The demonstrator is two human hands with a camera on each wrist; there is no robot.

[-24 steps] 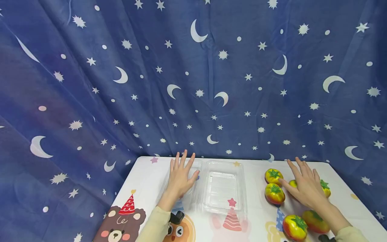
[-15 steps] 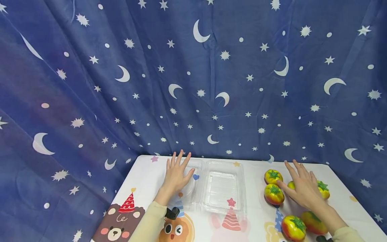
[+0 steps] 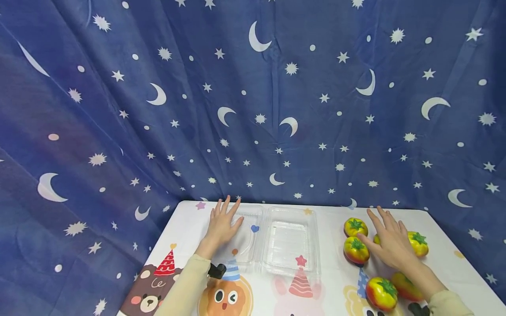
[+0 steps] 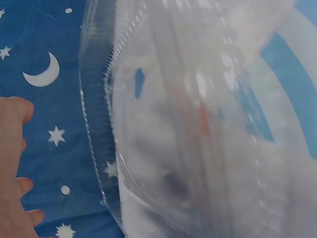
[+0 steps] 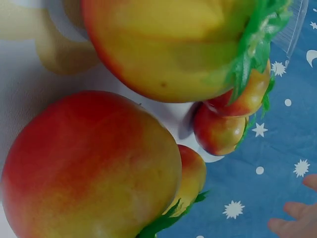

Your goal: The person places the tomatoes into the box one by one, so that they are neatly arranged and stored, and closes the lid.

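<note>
A clear plastic clamshell box (image 3: 290, 239) lies opened flat on the table, its two halves side by side. My left hand (image 3: 219, 228) is over the outer edge of the left half (image 3: 246, 239), fingers spread and holding nothing. The left wrist view shows the box's clear ridged wall (image 4: 111, 99) close up, with the left hand (image 4: 12, 168) at the edge. My right hand (image 3: 391, 241), fingers extended, hovers among several yellow-red persimmons (image 3: 356, 250) with green leafy tops. It holds none. In the right wrist view, a large persimmon (image 5: 94, 163) is nearest, and fingertips (image 5: 292, 210) show at the corner.
The white tablecloth (image 3: 332, 237) has printed cartoon animals, including a brown bear (image 3: 152, 294) at the front left. A blue curtain (image 3: 253, 109) with moons and stars hangs right behind the table. Two persimmons (image 3: 381, 293) sit near the front right, by the right forearm.
My left hand has moved left, from over the box's left half to its outer side, uncovering more of it. My right hand has shifted slightly left. The box and persimmons stay put.
</note>
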